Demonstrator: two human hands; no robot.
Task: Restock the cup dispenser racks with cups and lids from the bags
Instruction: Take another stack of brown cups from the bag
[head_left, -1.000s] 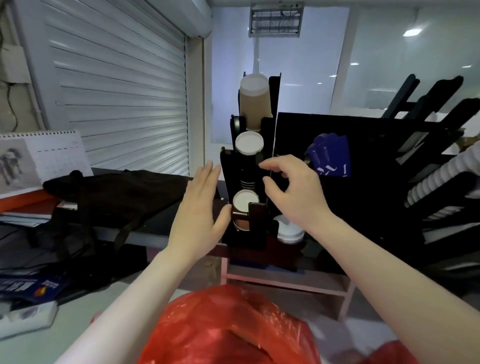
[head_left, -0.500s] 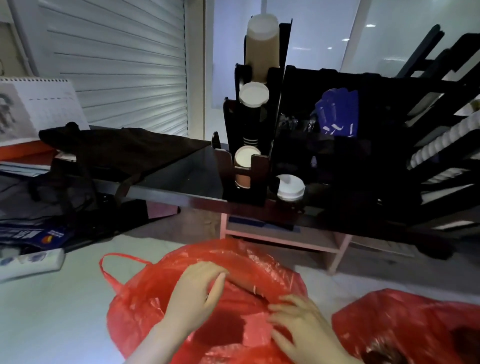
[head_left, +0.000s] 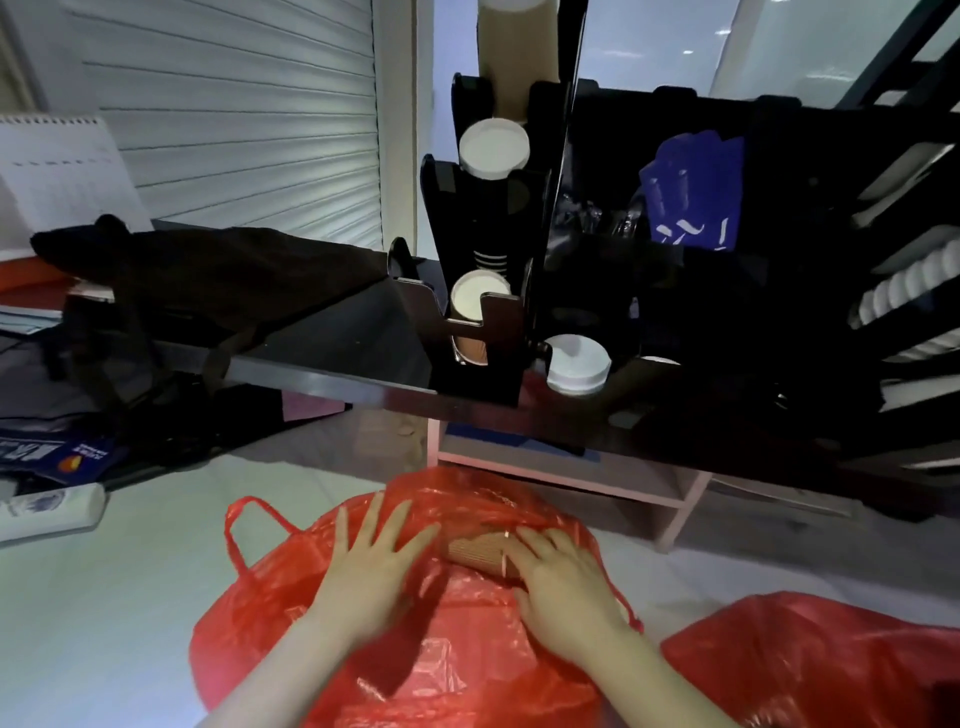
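Observation:
A red plastic bag (head_left: 291, 587) lies on the floor just in front of me, and a brown ribbed paper cup stack (head_left: 475, 545) shows in its mouth. My left hand (head_left: 374, 556) rests flat on the bag with fingers spread, just left of the cups. My right hand (head_left: 561, 577) curls over the right end of the cup stack. Above, on the dark table, the black dispenser rack (head_left: 498, 358) holds cups in its slots, with a tall brown stack (head_left: 517, 47) at the top. A white lid stack (head_left: 576, 364) sits in the rack's lower right slot.
A second red bag (head_left: 810, 665) lies at the lower right. The dark table edge (head_left: 322, 382) juts out above the bags, with a pink shelf (head_left: 571, 475) beneath. A black cloth bag (head_left: 208, 270) lies on the table. A white power strip (head_left: 47, 512) is on the floor at left.
Both hands dropped from the rack down to the red bag. My view tilted downward. The left hand has spread flat, and the right hand now covers the exposed brown cups.

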